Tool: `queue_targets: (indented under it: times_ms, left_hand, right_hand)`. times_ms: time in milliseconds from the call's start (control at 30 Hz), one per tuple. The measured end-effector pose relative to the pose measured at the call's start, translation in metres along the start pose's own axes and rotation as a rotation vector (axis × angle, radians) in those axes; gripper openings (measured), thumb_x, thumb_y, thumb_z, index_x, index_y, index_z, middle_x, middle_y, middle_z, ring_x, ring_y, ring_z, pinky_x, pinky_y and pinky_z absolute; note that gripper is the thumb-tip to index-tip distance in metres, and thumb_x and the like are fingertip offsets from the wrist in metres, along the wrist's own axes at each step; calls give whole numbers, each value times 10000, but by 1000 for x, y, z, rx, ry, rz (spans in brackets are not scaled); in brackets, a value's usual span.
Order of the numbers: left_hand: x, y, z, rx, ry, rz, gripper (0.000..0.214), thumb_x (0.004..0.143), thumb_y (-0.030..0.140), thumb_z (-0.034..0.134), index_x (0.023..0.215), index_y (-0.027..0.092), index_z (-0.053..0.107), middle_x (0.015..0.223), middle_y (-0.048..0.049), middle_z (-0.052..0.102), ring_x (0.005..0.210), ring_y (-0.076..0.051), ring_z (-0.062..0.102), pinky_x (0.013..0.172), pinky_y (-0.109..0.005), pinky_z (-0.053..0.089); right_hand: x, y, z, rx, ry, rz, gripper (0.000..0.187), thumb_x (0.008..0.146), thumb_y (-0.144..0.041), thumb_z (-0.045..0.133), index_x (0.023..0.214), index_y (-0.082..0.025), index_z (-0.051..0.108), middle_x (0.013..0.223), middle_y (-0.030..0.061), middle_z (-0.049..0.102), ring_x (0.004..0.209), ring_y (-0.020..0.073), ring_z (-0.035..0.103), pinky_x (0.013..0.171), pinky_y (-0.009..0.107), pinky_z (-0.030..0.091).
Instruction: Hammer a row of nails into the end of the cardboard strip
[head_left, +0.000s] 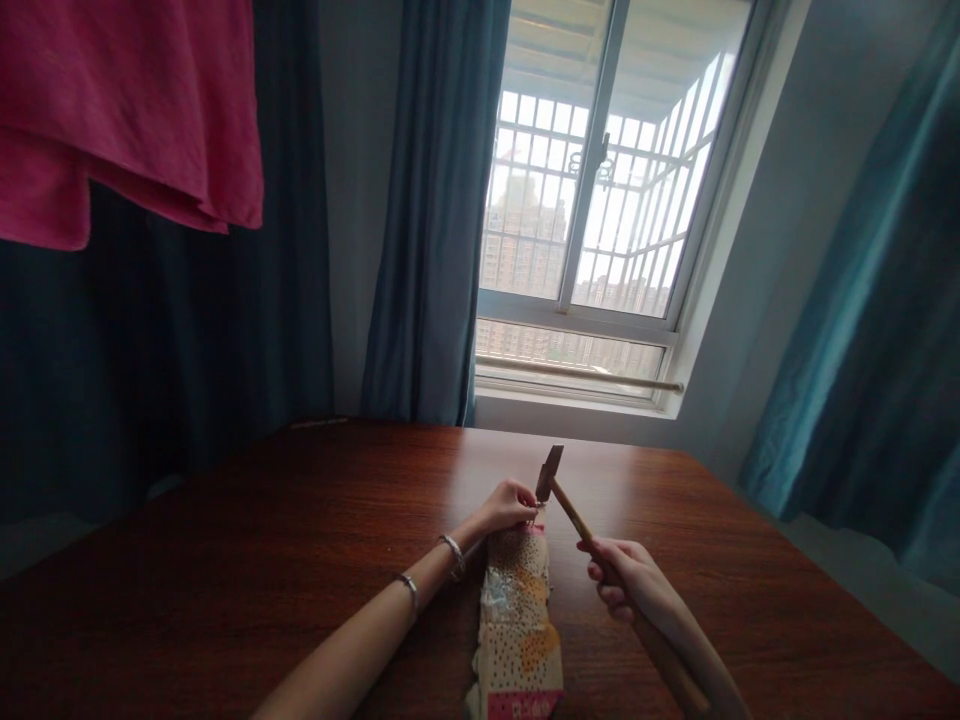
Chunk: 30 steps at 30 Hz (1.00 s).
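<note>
My right hand is wrapped round the wooden handle of a hammer. The hammer's dark metal head is tilted just above and beside the fingertips of my left hand. Those fingers are pinched at the far end of a long board, on what looks like a thin nail, mostly hidden by the fingers. The board lies lengthwise on the table, pointing away from me. It has a pale face covered in dark dots, with orange patches, pink bands and ragged edges. Two silver bangles circle my left forearm.
The glossy brown wooden table reaches to the wall under a barred window. Blue curtains hang beside the window. A pink cloth hangs at the upper left, above the table's height.
</note>
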<state>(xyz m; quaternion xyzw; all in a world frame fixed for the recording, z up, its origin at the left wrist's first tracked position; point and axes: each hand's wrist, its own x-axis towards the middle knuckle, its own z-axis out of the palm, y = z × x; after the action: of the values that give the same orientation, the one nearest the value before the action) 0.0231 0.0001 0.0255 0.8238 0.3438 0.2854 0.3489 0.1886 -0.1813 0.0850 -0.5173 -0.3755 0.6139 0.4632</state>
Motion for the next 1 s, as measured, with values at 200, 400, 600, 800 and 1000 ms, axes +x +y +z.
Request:
queue_targets:
  times_ms: [200,400,600,800,1000]
  left_hand:
    - [0,-2,2,-22,1,7,250,605,260,553,693,61,675,583,-17,598,522,-91,454,465,-179,275]
    - [2,-5,2,-41,-23,19,233,602,258,551,653,62,667,558,-11,587,500,-85,441,453,-178,264]
    - [1,-3,1,-37,-8,16,236,596,250,549,677,69,677,566,-9,593,513,-90,455,465,-181,276]
    - [0,-3,3,-45,-3,7,242,590,248,551,699,75,680,593,-15,611,525,-94,471,469,-181,281]
    - [0,-3,2,-48,-33,-26,238,590,244,539,672,67,675,553,-11,589,495,-88,454,454,-178,273]
  right_hand:
    - [0,1,0,-3,-19,2,377,673,-450,603,865,-130,543,553,-47,442,334,11,313,290,132,190]
    - [2,2,-2,-15,-25,-3,383,682,-447,595,888,-127,550,555,-45,449,328,16,333,287,135,191]
    - [4,3,-2,-17,-5,-17,376,688,-446,589,891,-132,549,548,-48,454,321,15,337,291,132,181]
    - [1,0,3,-31,6,-7,367,686,-439,591,882,-132,542,544,-49,452,320,16,337,290,132,189]
    - [1,5,2,-10,2,3,384,679,-451,596,882,-130,542,547,-45,455,322,14,331,290,132,189]
